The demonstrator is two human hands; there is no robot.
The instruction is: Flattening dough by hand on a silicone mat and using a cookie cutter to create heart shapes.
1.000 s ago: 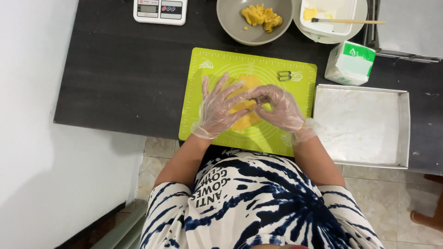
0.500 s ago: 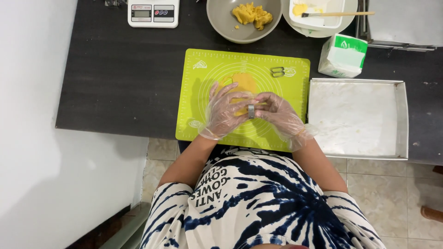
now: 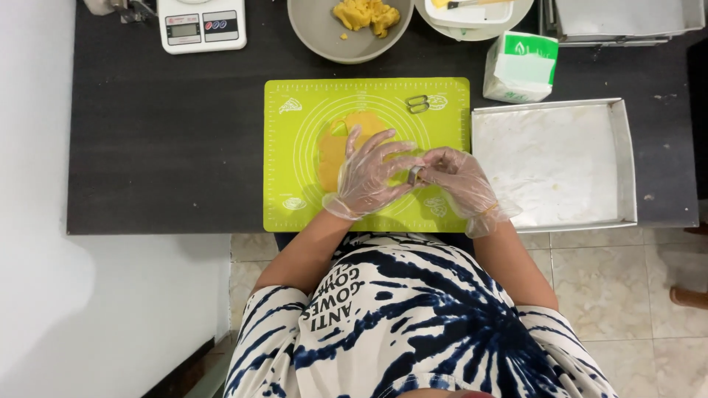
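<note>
Black table (image 3: 162,147) carries: green mat (image 3: 295,147), kitchen scale (image 3: 201,24), grey bowl (image 3: 324,40), white dish (image 3: 479,26), carton (image 3: 520,68), lined baking tray (image 3: 553,166), possibly another tray (image 3: 627,16).
</note>
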